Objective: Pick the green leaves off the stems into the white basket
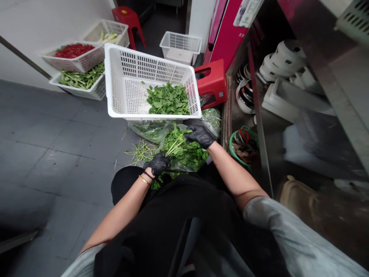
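Both hands wear black gloves. My left hand (158, 163) is closed round the stem ends of a small bunch of leafy greens (176, 145). At the bunch's upper right, my right hand (199, 133) has its fingers curled on the leafy end. Beneath it a clear plastic bag (184, 167) holds more greens. Just beyond my hands stands a white perforated basket (132, 92), with picked leaves (170, 99) heaped in its right half. Loose cut stems (141, 152) lie on the floor left of the bag.
Baskets of red chillies (73, 51) and green vegetables (83, 78) stand at the upper left. A red stool (215, 82) is behind the white basket. On my right runs a metal shelf (261, 142) with stacked containers (294, 100); a green basket (235, 150) sits below.
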`<state>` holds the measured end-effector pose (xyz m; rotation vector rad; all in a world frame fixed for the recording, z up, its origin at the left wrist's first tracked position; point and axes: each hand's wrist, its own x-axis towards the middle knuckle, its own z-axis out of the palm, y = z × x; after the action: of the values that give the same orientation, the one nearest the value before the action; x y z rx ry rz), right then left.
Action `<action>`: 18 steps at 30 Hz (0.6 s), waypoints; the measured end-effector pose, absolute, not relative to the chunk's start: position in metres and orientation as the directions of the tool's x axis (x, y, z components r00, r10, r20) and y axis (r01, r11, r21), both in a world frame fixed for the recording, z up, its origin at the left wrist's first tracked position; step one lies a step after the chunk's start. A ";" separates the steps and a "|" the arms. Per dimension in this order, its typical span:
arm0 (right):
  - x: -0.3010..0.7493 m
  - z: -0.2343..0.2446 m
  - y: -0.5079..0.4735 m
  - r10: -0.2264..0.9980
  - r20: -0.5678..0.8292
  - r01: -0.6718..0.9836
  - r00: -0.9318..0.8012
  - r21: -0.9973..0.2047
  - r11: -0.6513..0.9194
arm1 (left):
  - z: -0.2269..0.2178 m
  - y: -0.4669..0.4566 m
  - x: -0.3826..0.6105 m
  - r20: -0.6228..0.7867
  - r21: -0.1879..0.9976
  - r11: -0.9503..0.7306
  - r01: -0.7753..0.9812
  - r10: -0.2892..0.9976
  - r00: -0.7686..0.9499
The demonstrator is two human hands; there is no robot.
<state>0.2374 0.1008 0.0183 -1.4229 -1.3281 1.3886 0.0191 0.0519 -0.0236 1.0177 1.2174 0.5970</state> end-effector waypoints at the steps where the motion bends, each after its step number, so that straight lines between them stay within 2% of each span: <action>1: 0.246 0.017 0.102 0.975 -0.213 0.093 -0.060 -0.974 -0.207 | -0.022 0.052 0.015 -0.496 0.868 0.475 0.144 0.823 0.278; 5: 0.265 0.015 0.099 0.986 -0.163 -0.134 0.040 -0.979 -0.157 | -0.017 0.052 0.001 -0.530 0.842 0.534 0.072 0.796 0.291; 7: 0.256 0.015 0.092 0.987 -0.156 -0.230 0.044 -0.963 -0.142 | -0.012 0.050 0.001 -0.518 0.817 0.571 -0.082 0.789 0.330; 10: 0.227 0.012 0.079 0.983 -0.173 -0.341 0.054 -0.929 -0.145 | -0.004 0.044 0.010 -0.455 0.719 0.582 -0.380 0.808 0.375; 12: 0.207 0.008 0.068 0.981 -0.177 -0.376 0.082 -0.917 -0.134 | 0.002 0.039 0.018 -0.418 0.671 0.562 -0.483 0.825 0.379; 15: 0.190 0.000 0.051 0.989 -0.071 -0.290 0.128 -0.956 -0.031 | 0.007 0.031 0.028 -0.423 0.645 0.554 -0.526 0.832 0.359; 18: 0.184 -0.009 0.037 0.995 0.097 -0.097 0.038 -0.990 0.100 | 0.007 0.028 0.032 -0.488 0.635 0.563 -0.529 0.823 0.291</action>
<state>0.1843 0.0367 -0.0091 -1.0800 -1.1571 1.1574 0.0319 0.0275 0.0072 0.3868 0.8857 0.9317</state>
